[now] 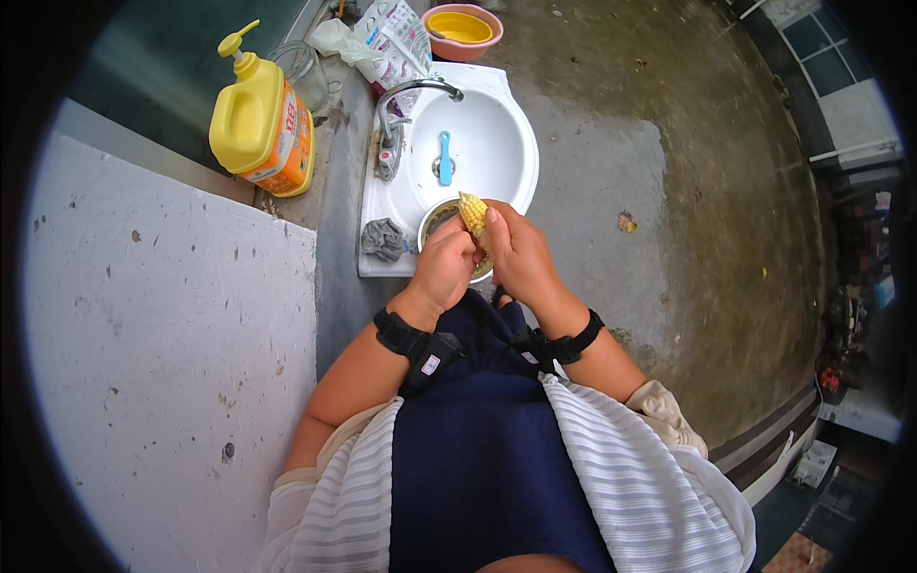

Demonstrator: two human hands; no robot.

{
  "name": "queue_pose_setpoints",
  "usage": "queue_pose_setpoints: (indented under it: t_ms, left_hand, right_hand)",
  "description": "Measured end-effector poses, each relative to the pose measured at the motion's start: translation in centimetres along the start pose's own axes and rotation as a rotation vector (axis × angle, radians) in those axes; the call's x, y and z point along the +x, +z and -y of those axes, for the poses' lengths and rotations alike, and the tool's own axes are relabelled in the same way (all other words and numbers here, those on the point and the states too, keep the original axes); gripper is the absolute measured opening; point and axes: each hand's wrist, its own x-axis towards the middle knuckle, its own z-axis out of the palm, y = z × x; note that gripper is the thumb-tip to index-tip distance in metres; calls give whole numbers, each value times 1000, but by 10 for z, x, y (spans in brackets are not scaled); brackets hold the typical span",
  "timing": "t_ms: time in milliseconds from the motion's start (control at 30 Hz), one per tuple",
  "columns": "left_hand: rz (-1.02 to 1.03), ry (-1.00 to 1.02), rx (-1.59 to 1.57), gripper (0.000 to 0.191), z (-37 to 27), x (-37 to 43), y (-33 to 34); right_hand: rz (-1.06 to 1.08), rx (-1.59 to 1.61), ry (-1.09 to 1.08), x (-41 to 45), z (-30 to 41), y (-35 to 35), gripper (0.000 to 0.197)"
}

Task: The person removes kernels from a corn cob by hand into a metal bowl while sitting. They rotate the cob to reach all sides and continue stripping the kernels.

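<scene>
A cob of yellow corn [473, 213] points up and away from me between my hands. My right hand [523, 247] grips its right side, with the thumb lying along the kernels. My left hand [445, 261] has its fingers curled against the cob's lower left side. A paler patch shows low on the cob, partly covered by my fingers. Under both hands, a round bowl with a pale rim [425, 219] rests at the sink's near edge; my hands hide much of its inside.
A blue-handled tool [445, 157] lies over the drain of the white sink [494, 154]. The chrome faucet [390, 129] arches in from the left. A grey cloth [382, 239] sits on the near left corner. Beyond are a yellow pump bottle [261, 125], a glass jar [304, 77] and a pink basin [466, 49].
</scene>
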Motion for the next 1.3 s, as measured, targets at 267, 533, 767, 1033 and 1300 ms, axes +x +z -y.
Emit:
queue_pose_setpoints:
  t_ms: [267,533,767,1033,1300]
  left_hand:
    - [-19,-32,-54,30,-12,3,2]
    - [-66,-2,63,20,-14,0,3]
    - [-18,-7,111,22,-12,-1,0]
    - [18,-25,39,31,-8,-3,0]
    - [-83,-50,-111,22,-15,-7,13]
  right_hand:
    - [14,122,90,5,5,-4,35]
    - [-4,19,3,4,7,-2,35]
    - [6,61,-22,1,4,-2,35]
    - [51,38,39,-1,3,-4,36]
    - [-5,84,28,-5,-2,-5,33]
